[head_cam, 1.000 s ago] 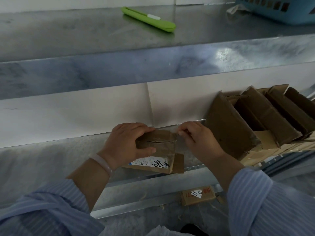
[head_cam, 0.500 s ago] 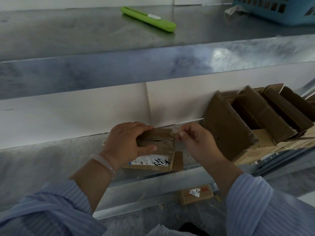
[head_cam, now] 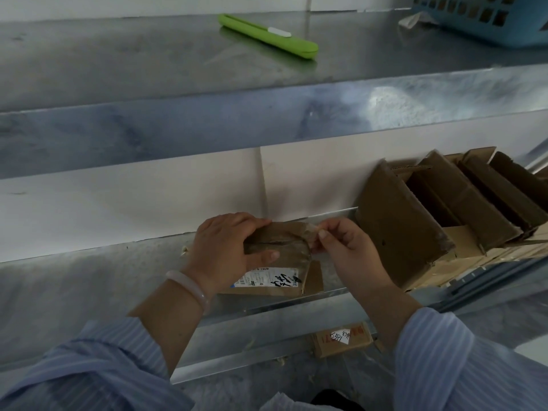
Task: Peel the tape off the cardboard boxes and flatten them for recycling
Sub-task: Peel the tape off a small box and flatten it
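Gripping a small brown cardboard box (head_cam: 278, 253) in the left hand (head_cam: 225, 247), fingers curled over the creased top, thumb laid across the front. Pinching a clear, wrinkled strip of tape (head_cam: 310, 232) between thumb and forefinger of the right hand (head_cam: 347, 250), at the upper right corner of the box, partly lifted off the board. Resting the box on the front lip of the lower shelf (head_cam: 89, 277), dull galvanised metal; white printed label (head_cam: 267, 278) with black scrawl low on its front. Wearing a smooth pale bangle (head_cam: 189, 287) on the left wrist and blue pinstriped sleeves (head_cam: 444, 366). Noting, just to the right on the same shelf, a leaning row of opened boxes (head_cam: 415, 221) with rough corrugated edges; below, another small labelled carton (head_cam: 341, 341). Noting on the upper shelf (head_cam: 118, 54) a slim green cutter (head_cam: 267, 35) and a blue lattice basket (head_cam: 489, 22) at the far right.
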Tool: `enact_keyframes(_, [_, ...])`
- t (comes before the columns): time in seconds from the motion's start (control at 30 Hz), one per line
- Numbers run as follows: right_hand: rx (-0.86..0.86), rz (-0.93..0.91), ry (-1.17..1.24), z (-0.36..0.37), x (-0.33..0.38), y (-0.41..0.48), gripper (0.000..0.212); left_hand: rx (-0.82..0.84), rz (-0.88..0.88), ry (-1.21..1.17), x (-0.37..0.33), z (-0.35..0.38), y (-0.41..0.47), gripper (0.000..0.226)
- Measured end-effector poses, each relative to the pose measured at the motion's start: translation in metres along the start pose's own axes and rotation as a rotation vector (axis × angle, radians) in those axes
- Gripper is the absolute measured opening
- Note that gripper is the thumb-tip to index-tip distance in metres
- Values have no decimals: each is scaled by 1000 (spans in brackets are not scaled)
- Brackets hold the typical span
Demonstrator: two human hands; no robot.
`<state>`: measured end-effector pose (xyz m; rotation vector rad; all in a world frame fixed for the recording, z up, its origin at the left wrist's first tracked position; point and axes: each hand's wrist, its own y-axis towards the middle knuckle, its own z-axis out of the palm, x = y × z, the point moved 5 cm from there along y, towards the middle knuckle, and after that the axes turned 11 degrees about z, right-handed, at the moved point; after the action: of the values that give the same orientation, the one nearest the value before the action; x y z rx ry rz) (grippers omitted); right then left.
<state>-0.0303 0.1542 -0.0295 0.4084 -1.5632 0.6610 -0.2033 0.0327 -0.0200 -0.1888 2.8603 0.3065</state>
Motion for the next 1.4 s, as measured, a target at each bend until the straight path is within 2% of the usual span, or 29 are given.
enact_keyframes(0.1, [-43,109,157,-8,-3,3,27,-8,-29,20,1,0,2,78])
enact_keyframes(0.17, [-87,197,67,-16,-9,5,27,-15,-35,17,1,0,3,80])
enact_keyframes(0.3, [65,413,-109,-9,-18,-2,15,-26,-38,23,0,0,3,81])
enact_keyframes(0.4, [14,400,-203,-6,-13,-1,3,-21,-46,34,-1,0,3,80])
enact_keyframes(0.5, [-10,387,-287,-7,-9,5,5,-18,-49,31,-1,1,4,79])
enact_keyframes(0.57, [13,456,-193,-8,-10,7,10,-17,-48,39,-1,0,4,79])
enact_keyframes(0.73, [208,658,24,-5,-11,3,10,-29,-46,34,-1,1,4,78])
enact_keyframes(0.8, [219,687,110,-2,-12,1,12,-28,-48,38,0,0,4,77])
enact_keyframes(0.9, [206,708,175,2,-16,-1,19,-25,-47,41,-1,0,5,79])
enact_keyframes(1.2, [231,615,98,3,-8,0,20,-24,-51,40,-2,0,4,79])
enact_keyframes(1.3, [192,516,-10,-1,-6,4,12,-28,-42,42,-3,0,4,79])
enact_keyframes(1.4, [74,367,-211,-3,-4,9,8,-29,-43,41,-3,0,4,80])
